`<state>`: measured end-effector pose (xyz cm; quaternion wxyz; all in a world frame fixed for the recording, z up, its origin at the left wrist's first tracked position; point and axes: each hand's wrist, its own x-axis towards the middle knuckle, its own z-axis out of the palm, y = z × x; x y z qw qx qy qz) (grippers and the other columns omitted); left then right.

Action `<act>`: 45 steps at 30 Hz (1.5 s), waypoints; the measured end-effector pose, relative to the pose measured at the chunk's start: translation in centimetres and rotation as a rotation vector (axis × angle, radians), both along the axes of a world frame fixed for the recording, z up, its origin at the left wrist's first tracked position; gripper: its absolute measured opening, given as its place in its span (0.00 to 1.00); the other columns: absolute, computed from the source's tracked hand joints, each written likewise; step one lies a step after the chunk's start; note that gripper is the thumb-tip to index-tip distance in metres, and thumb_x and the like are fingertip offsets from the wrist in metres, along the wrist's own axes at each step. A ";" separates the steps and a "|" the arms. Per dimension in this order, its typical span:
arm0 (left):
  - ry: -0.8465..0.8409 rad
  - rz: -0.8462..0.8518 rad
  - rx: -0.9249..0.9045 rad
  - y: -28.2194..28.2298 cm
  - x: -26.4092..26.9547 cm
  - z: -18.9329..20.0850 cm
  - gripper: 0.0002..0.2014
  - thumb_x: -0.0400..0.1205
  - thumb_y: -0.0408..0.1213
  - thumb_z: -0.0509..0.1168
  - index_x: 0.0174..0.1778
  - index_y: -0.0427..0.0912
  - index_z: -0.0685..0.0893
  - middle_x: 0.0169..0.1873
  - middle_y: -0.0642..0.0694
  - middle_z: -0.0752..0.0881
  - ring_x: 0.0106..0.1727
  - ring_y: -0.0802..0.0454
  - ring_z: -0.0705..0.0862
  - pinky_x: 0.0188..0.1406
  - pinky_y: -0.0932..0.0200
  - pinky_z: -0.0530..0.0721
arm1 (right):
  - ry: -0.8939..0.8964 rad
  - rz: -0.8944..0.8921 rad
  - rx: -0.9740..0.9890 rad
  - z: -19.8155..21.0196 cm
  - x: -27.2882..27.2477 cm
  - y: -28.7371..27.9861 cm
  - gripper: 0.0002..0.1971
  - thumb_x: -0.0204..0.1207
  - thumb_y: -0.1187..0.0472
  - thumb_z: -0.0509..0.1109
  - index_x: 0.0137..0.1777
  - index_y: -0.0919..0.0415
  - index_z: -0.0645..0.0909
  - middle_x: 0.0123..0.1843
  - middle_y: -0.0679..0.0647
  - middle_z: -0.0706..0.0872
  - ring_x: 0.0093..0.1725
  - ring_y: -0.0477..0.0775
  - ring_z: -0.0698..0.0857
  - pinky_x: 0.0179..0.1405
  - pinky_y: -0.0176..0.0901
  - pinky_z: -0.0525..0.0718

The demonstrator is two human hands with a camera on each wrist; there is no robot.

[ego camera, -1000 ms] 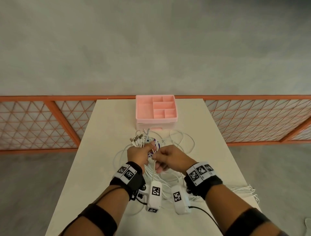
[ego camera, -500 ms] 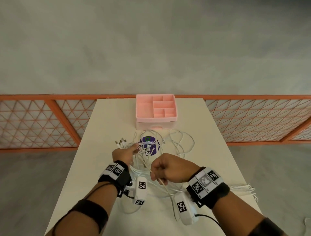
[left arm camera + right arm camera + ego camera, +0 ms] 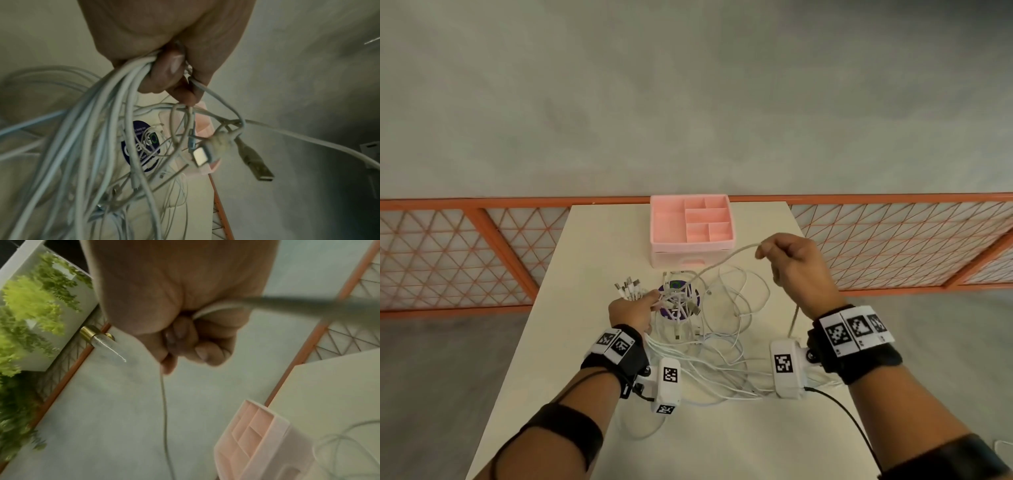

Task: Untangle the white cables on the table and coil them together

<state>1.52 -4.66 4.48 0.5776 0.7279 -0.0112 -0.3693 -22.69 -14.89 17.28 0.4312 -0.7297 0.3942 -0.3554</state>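
Observation:
A tangle of white cables (image 3: pixel 722 315) lies on the cream table (image 3: pixel 592 342), in front of a pink organiser. My left hand (image 3: pixel 635 308) grips a bundle of these cables (image 3: pixel 115 91), their plug ends (image 3: pixel 628 287) fanning out past its knuckles. A metal USB plug (image 3: pixel 255 160) dangles below its fingers. My right hand (image 3: pixel 796 265) is raised to the right and grips one single white cable (image 3: pixel 726 260), which runs taut down to the tangle. In the right wrist view that cable (image 3: pixel 164 410) passes through the curled fingers (image 3: pixel 207 350).
A pink compartment organiser (image 3: pixel 690 226) stands at the far end of the table. A round purple sticker (image 3: pixel 678 301) lies under the tangle. More cable loops (image 3: pixel 654 428) trail near the table's front and right edges. An orange lattice fence (image 3: pixel 465 257) runs behind the table.
My right hand has lifted up and to the right, drawing one cable out of the tangle. My left hand has stayed low on the bundle, shifting slightly left.

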 end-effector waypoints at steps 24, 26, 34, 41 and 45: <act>-0.119 -0.485 -0.336 -0.1 -2.3 5.2 0.16 0.75 0.45 0.80 0.46 0.35 0.87 0.24 0.51 0.86 0.16 0.58 0.63 0.18 0.65 0.62 | 0.221 0.151 -0.054 -1.7 4.8 1.5 0.10 0.84 0.64 0.65 0.48 0.59 0.89 0.30 0.33 0.84 0.31 0.34 0.81 0.36 0.30 0.73; -0.085 -0.459 -0.296 0.0 -2.2 4.5 0.35 0.65 0.55 0.83 0.56 0.31 0.81 0.36 0.37 0.91 0.17 0.57 0.64 0.18 0.64 0.63 | 0.137 0.111 -0.073 -0.3 5.1 1.2 0.10 0.84 0.64 0.65 0.48 0.60 0.89 0.33 0.33 0.85 0.33 0.31 0.82 0.37 0.27 0.73; -0.090 -0.455 -0.281 0.9 -2.0 3.4 0.52 0.52 0.63 0.86 0.62 0.28 0.81 0.39 0.32 0.87 0.18 0.56 0.65 0.17 0.65 0.62 | 0.024 -0.067 -0.255 4.6 5.1 -1.1 0.10 0.84 0.65 0.64 0.47 0.59 0.87 0.41 0.53 0.89 0.41 0.49 0.84 0.43 0.41 0.79; -0.199 -0.374 -0.211 0.4 -1.6 3.9 0.51 0.54 0.61 0.85 0.67 0.33 0.80 0.47 0.28 0.88 0.43 0.31 0.89 0.31 0.33 0.85 | -0.106 -0.366 -0.281 3.3 3.7 -2.7 0.10 0.85 0.66 0.61 0.51 0.60 0.85 0.33 0.45 0.82 0.28 0.36 0.77 0.30 0.32 0.74; -0.202 -0.370 -0.245 0.0 -1.2 4.6 0.33 0.64 0.47 0.86 0.59 0.35 0.81 0.31 0.40 0.86 0.22 0.55 0.80 0.20 0.60 0.77 | 0.562 -0.375 -0.327 0.0 1.7 -3.7 0.14 0.81 0.66 0.61 0.58 0.57 0.85 0.53 0.57 0.87 0.50 0.59 0.85 0.49 0.53 0.84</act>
